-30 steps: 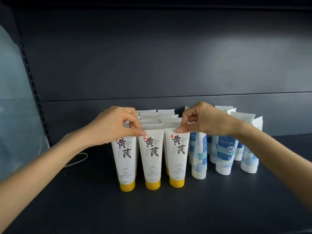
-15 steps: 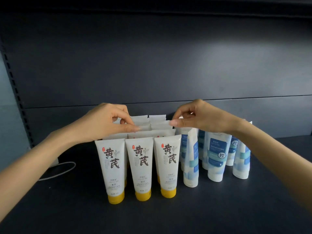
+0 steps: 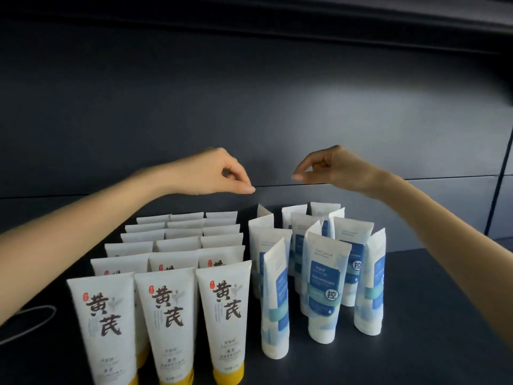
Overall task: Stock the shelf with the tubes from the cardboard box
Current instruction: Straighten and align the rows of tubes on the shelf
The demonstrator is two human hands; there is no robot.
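Several white tubes with yellow caps (image 3: pixel 166 315) stand cap-down in three neat rows on the dark shelf (image 3: pixel 430 343), at the left. To their right stand several white-and-blue tubes (image 3: pixel 324 290), less evenly placed. My left hand (image 3: pixel 211 173) hovers above the back of the yellow-capped rows, fingers curled with thumb and forefinger pinched, holding nothing. My right hand (image 3: pixel 330 168) hangs above the back of the blue tubes in the same pinched pose, also holding nothing. Neither hand touches a tube. The cardboard box is out of view.
The dark back panel (image 3: pixel 249 107) of the shelf rises right behind the tubes. A pale cable (image 3: pixel 27 318) loops on the shelf at the far left. Bare shelf surface lies to the right of the blue tubes.
Both hands have let go of the tube tops and lifted up and apart. The view has shifted closer and higher over the tubes.
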